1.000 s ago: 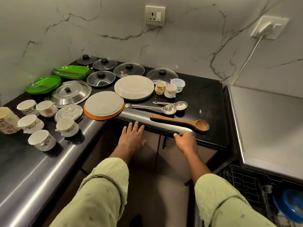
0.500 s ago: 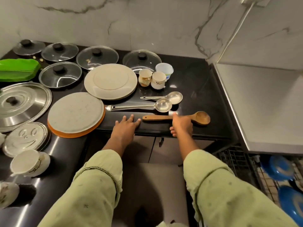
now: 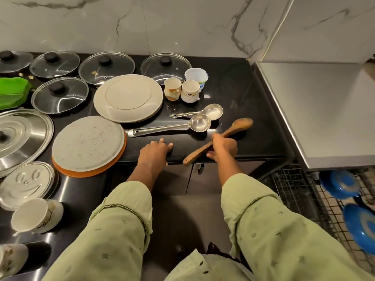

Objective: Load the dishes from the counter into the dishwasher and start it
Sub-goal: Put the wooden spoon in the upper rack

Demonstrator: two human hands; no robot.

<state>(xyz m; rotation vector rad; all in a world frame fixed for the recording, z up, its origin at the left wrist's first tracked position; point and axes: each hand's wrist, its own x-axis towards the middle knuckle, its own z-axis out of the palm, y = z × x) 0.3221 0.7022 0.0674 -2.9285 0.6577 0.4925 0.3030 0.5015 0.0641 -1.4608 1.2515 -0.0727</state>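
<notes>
View from a head camera looking down at a black desk set against a marble wall, with two arms in pale green sleeves reaching forward. The right hand was curled round the middle of a wooden spoon, gripping it. The spoon lay slanted, its bowl pointing far and right over the desk and its handle end jutting past the near edge. The left hand held nothing; its fingers lay relaxed on the near edge of the desk, just left of the spoon. Just beyond the hands lay two steel ladles: a long ladle and, farther back, a short ladle, both with handles pointing left. Behind them stood two small cups and a white tub, close together. To the left lay a beige plate and, nearer, a grey plate resting on an orange one. Five glass lids with black knobs lay toward the far edge. At the far left were green plates, a large steel lid, a lid with a smiling face and a white cup. Low on the right, under a steel surface, a wire dishwasher rack was pulled out, holding two blue plates on edge.
</notes>
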